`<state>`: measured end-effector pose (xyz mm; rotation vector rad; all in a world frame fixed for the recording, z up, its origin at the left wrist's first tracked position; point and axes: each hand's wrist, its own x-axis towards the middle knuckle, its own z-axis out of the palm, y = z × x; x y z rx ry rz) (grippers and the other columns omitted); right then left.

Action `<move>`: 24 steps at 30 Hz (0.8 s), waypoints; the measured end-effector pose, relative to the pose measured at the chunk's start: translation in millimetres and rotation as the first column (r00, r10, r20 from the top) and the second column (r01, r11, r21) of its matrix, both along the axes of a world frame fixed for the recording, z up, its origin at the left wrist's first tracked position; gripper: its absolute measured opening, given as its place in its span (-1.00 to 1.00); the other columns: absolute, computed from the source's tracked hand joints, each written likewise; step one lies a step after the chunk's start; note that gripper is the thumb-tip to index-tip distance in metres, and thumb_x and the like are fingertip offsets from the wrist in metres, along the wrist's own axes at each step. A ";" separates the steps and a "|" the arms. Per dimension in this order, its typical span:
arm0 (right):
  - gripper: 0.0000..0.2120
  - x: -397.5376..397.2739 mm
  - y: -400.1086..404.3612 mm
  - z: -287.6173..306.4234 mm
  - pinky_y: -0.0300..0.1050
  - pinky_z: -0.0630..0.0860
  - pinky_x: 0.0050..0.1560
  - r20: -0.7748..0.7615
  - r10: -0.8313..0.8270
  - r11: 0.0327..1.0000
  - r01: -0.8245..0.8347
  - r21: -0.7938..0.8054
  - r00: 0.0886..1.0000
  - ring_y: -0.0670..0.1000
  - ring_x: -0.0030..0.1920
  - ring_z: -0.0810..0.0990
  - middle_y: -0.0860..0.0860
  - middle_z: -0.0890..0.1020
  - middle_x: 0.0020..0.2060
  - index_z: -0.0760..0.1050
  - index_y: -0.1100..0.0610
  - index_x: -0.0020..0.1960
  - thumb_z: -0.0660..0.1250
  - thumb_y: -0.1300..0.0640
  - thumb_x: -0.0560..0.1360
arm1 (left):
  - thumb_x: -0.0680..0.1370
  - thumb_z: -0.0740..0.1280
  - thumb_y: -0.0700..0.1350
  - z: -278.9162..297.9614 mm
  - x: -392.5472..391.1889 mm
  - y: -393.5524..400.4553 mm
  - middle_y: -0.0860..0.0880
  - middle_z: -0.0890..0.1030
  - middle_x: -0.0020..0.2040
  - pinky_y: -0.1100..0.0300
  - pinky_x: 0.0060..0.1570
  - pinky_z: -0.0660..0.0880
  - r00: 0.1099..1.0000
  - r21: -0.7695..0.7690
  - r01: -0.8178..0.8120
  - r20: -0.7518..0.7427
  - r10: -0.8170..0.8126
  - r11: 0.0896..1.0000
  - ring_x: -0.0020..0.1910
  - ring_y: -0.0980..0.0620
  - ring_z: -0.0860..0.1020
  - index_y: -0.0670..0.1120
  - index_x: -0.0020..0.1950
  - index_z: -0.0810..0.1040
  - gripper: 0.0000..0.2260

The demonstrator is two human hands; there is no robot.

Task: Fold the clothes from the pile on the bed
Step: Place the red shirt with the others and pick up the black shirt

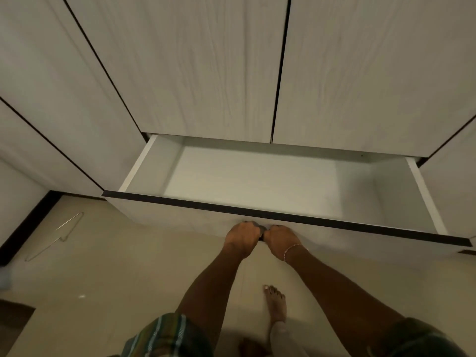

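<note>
Both hands on the drawer handle (pixel 262 231) at front-panel centre: left hand (pixel 242 238) & right hand (pixel 280 240) curled round it, side by side, prob. for an even pull. Drawer (pixel 257 176) stands open just beyond hands, long axis left-right, mouth up. No clothes, pile or bed in view.

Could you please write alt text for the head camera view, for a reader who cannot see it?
Both hands, the left hand and right hand, grip the dark handle of a pulled-out wardrobe drawer with nothing visible inside. A wire hanger lies on the floor to the left.
</note>
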<state>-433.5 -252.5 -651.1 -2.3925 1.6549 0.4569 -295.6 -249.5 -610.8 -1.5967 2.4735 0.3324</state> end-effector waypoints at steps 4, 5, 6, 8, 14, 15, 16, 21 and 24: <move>-0.72 5.6 34.3 1.9 0.06 0.51 0.29 -0.029 0.019 1.000 -0.019 -0.001 0.999 0.20 0.23 0.57 0.18 0.59 0.23 0.52 0.20 0.32 0.18 0.22 0.66 | 0.65 0.20 -0.31 1.8 4.4 35.9 -0.20 0.54 0.33 0.00 0.28 0.46 1.000 -0.010 -0.001 0.010 0.002 1.000 0.26 -0.19 0.54 -0.19 0.40 0.46 -0.68; -0.72 6.6 41.7 2.2 0.06 0.51 0.29 -0.029 0.022 1.000 -0.022 0.002 0.999 0.20 0.23 0.57 0.18 0.58 0.23 0.51 0.20 0.32 0.18 0.23 0.66 | 0.65 0.20 -0.31 3.0 5.3 42.9 -0.21 0.55 0.32 0.00 0.27 0.47 1.000 -0.007 -0.007 0.018 0.007 1.000 0.26 -0.19 0.54 -0.19 0.40 0.47 -0.68; -0.72 8.3 47.5 2.8 0.06 0.50 0.29 -0.027 0.025 1.000 -0.025 0.008 0.999 0.20 0.23 0.57 0.18 0.58 0.23 0.51 0.21 0.32 0.17 0.22 0.66 | 0.65 0.20 -0.31 3.7 6.7 48.3 -0.21 0.55 0.32 0.00 0.27 0.47 1.000 -0.004 -0.012 0.022 0.012 1.000 0.26 -0.19 0.55 -0.19 0.39 0.47 -0.69; -0.72 12.4 61.7 5.9 0.06 0.50 0.28 -0.035 0.040 0.999 -0.039 0.022 0.999 0.21 0.24 0.56 0.19 0.57 0.24 0.49 0.21 0.33 0.16 0.21 0.67 | 0.65 0.21 -0.30 6.0 10.1 63.3 -0.21 0.55 0.32 0.00 0.27 0.47 0.999 0.001 -0.028 0.034 0.028 1.000 0.26 -0.19 0.54 -0.19 0.39 0.47 -0.70; -0.71 18.7 92.8 13.5 0.05 0.52 0.25 -0.029 0.030 0.997 -0.027 0.075 0.999 0.21 0.23 0.57 0.19 0.56 0.24 0.47 0.23 0.35 0.15 0.21 0.68 | 0.65 0.23 -0.28 5.2 13.3 93.4 -0.20 0.54 0.32 0.00 0.28 0.48 0.997 0.031 -0.035 0.064 0.033 0.999 0.27 -0.18 0.54 -0.18 0.38 0.48 -0.70; -0.71 19.9 96.3 15.1 0.05 0.52 0.25 -0.025 0.030 0.996 -0.028 0.086 0.999 0.21 0.23 0.57 0.19 0.57 0.24 0.48 0.24 0.35 0.15 0.22 0.68 | 0.65 0.23 -0.28 7.5 14.2 96.5 -0.20 0.54 0.33 -0.01 0.28 0.48 0.998 0.043 -0.036 0.062 0.034 0.998 0.27 -0.19 0.54 -0.18 0.39 0.49 -0.70; -0.71 20.8 98.9 15.9 0.05 0.51 0.25 -0.028 0.036 0.995 -0.033 0.099 0.999 0.21 0.24 0.57 0.19 0.57 0.24 0.48 0.24 0.34 0.15 0.21 0.68 | 0.66 0.23 -0.28 8.7 15.7 97.6 -0.21 0.54 0.33 -0.01 0.29 0.47 0.998 0.054 -0.031 0.064 0.028 0.998 0.28 -0.19 0.53 -0.18 0.39 0.49 -0.70; -0.73 25.2 98.7 30.4 -0.01 0.52 0.21 -0.001 0.028 0.971 -0.027 0.237 1.000 0.18 0.21 0.59 0.17 0.58 0.24 0.51 0.22 0.33 0.22 0.20 0.66 | 0.65 0.25 -0.26 19.9 25.3 96.5 -0.20 0.55 0.33 0.01 0.31 0.45 0.991 0.167 -0.029 0.133 0.007 0.985 0.27 -0.19 0.54 -0.20 0.36 0.51 -0.72; -0.63 27.4 89.5 46.6 -0.03 0.51 0.20 -0.027 0.067 0.918 -0.051 0.393 0.997 0.17 0.23 0.58 0.18 0.57 0.27 0.47 0.21 0.39 0.27 0.06 0.65 | 0.65 0.26 -0.12 34.6 32.9 96.6 -0.17 0.63 0.22 0.02 0.21 0.51 0.992 0.163 -0.031 0.129 0.010 0.986 0.16 -0.16 0.60 -0.17 0.25 0.59 -0.76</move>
